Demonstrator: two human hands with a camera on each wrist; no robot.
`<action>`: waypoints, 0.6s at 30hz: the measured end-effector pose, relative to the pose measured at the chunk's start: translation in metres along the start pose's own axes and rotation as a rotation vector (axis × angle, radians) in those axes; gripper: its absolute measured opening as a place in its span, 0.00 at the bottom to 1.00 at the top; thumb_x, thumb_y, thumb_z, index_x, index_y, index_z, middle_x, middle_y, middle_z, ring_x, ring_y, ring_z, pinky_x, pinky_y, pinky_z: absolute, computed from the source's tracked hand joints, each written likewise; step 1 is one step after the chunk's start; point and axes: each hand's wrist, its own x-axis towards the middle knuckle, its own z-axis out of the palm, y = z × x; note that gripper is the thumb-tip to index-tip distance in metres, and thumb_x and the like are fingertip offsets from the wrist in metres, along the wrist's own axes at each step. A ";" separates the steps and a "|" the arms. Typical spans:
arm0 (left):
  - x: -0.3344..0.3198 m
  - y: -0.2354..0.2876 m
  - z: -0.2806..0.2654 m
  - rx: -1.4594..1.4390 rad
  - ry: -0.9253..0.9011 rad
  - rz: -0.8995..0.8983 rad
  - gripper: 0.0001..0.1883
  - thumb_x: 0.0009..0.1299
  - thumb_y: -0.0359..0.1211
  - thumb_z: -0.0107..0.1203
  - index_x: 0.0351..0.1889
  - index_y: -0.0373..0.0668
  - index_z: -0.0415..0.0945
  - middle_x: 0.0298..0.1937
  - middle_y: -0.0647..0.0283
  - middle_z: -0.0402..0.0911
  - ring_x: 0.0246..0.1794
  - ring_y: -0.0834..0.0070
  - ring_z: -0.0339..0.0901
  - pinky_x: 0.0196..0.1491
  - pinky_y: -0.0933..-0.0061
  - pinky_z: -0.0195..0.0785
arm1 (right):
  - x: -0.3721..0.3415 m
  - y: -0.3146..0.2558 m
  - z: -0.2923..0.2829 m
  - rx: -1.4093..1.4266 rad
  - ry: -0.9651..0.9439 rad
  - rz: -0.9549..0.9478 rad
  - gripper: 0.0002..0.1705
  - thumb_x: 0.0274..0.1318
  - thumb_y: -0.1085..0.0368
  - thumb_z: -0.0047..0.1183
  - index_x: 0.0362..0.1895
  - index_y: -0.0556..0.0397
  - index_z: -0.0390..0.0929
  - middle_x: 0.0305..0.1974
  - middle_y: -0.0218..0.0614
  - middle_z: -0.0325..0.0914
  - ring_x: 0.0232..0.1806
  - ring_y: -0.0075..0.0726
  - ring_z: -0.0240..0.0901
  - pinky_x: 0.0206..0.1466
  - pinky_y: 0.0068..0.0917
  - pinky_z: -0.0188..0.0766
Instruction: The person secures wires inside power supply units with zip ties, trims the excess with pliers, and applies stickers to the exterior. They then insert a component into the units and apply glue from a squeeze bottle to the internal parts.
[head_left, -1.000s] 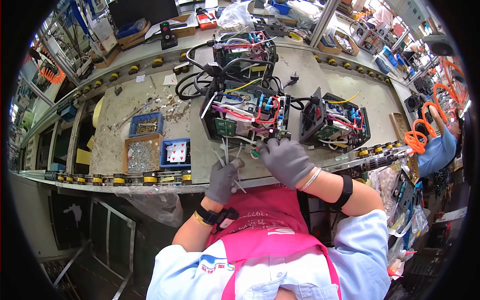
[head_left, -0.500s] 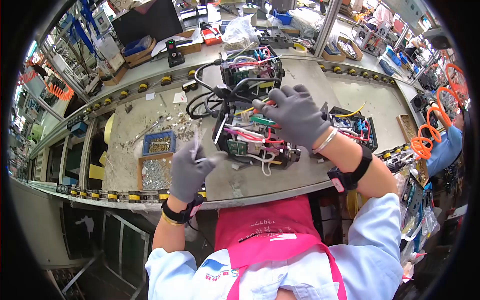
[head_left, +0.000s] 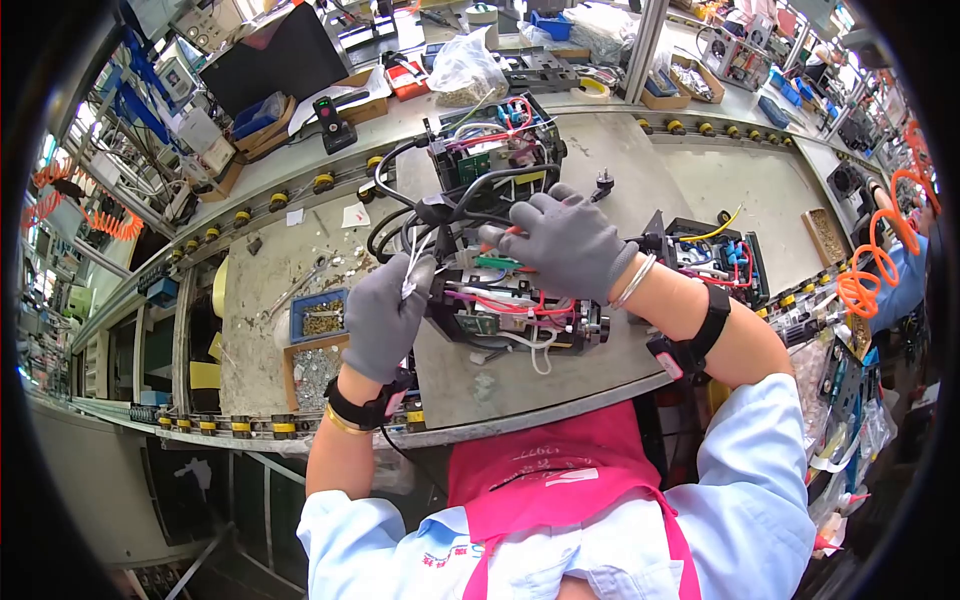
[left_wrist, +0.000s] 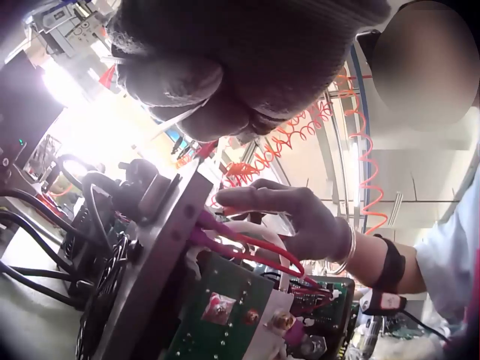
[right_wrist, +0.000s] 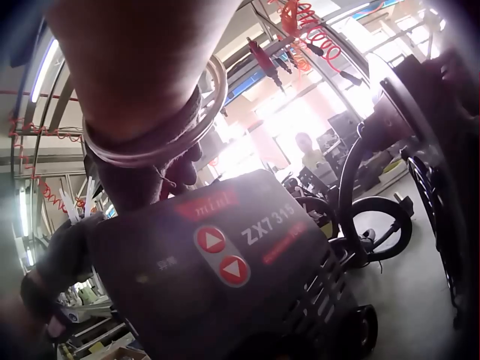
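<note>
White cable ties [head_left: 418, 262] stand up from my left hand [head_left: 385, 318], which grips them beside the near machine's left end. That machine, an opened welder [head_left: 515, 325], lies on the bench with red, purple and white wires exposed. Its dark front panel [right_wrist: 217, 247], marked ZX7 315, shows in the right wrist view. My right hand [head_left: 575, 245] is over the welder's far side, fingers around a slim red piece [head_left: 488, 245] whose kind I cannot tell. A green strip [head_left: 497, 263] shows just below it. A green circuit board [left_wrist: 217, 307] is visible inside the welder.
Another opened welder [head_left: 490, 160] stands behind, with black cables [head_left: 400, 215] looping at its left. A third welder [head_left: 712, 258] is to the right. Small parts fill a blue bin [head_left: 318, 317] and a cardboard box [head_left: 318, 375] at the left. A roller rail [head_left: 240, 425] edges the bench.
My right hand has gone from the welder's near edge to its far side, and the welder is turned. My left hand swung left with the cable ties, then back up beside the welder.
</note>
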 end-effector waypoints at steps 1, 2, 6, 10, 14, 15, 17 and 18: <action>0.001 0.001 -0.003 0.007 -0.031 -0.032 0.16 0.74 0.40 0.50 0.35 0.36 0.78 0.19 0.53 0.69 0.20 0.66 0.68 0.26 0.67 0.60 | 0.000 0.000 -0.001 -0.004 -0.053 0.007 0.19 0.52 0.64 0.51 0.50 0.38 0.80 0.32 0.31 0.72 0.35 0.37 0.74 0.39 0.36 0.69; 0.002 0.001 -0.004 0.002 -0.011 -0.019 0.14 0.73 0.39 0.50 0.34 0.36 0.77 0.19 0.52 0.69 0.19 0.61 0.69 0.25 0.64 0.60 | 0.001 -0.001 -0.004 -0.008 -0.106 0.013 0.18 0.54 0.63 0.50 0.50 0.39 0.79 0.32 0.31 0.73 0.33 0.37 0.75 0.37 0.36 0.70; 0.006 -0.001 -0.005 -0.155 0.053 -0.114 0.13 0.73 0.37 0.50 0.34 0.37 0.77 0.20 0.54 0.74 0.20 0.62 0.73 0.25 0.62 0.61 | 0.000 0.000 -0.006 0.017 -0.211 0.041 0.18 0.53 0.62 0.52 0.50 0.42 0.79 0.30 0.34 0.73 0.28 0.40 0.76 0.31 0.38 0.73; 0.009 -0.029 -0.011 -0.357 0.122 -0.251 0.15 0.76 0.37 0.47 0.38 0.36 0.80 0.24 0.63 0.80 0.24 0.79 0.76 0.27 0.72 0.65 | -0.019 0.011 -0.015 0.368 0.044 0.245 0.25 0.44 0.64 0.59 0.52 0.44 0.77 0.31 0.37 0.74 0.30 0.44 0.77 0.32 0.37 0.75; 0.011 -0.036 -0.007 -0.390 0.149 -0.432 0.15 0.76 0.37 0.45 0.40 0.38 0.82 0.27 0.62 0.81 0.25 0.80 0.73 0.29 0.73 0.64 | -0.052 -0.001 -0.050 0.518 0.087 0.415 0.30 0.39 0.65 0.63 0.54 0.44 0.76 0.32 0.39 0.74 0.31 0.45 0.77 0.33 0.35 0.75; 0.012 -0.041 -0.004 -0.283 0.021 -0.547 0.14 0.76 0.36 0.45 0.41 0.40 0.81 0.27 0.63 0.81 0.26 0.78 0.73 0.30 0.69 0.64 | -0.061 -0.007 -0.054 0.528 0.059 0.431 0.31 0.38 0.66 0.63 0.54 0.44 0.76 0.33 0.39 0.74 0.31 0.45 0.77 0.33 0.35 0.75; 0.007 -0.068 0.019 -0.207 0.084 -0.328 0.13 0.76 0.36 0.46 0.43 0.41 0.81 0.25 0.64 0.80 0.23 0.78 0.71 0.28 0.70 0.63 | -0.074 -0.015 -0.058 0.461 0.073 0.369 0.33 0.36 0.66 0.64 0.55 0.43 0.76 0.32 0.37 0.74 0.29 0.43 0.75 0.32 0.35 0.75; 0.008 -0.073 0.027 -0.168 0.116 -0.218 0.13 0.76 0.37 0.46 0.44 0.41 0.80 0.24 0.64 0.79 0.21 0.79 0.70 0.27 0.70 0.62 | -0.079 -0.016 -0.060 0.419 0.095 0.315 0.34 0.35 0.66 0.65 0.55 0.43 0.77 0.32 0.37 0.74 0.29 0.42 0.75 0.31 0.35 0.74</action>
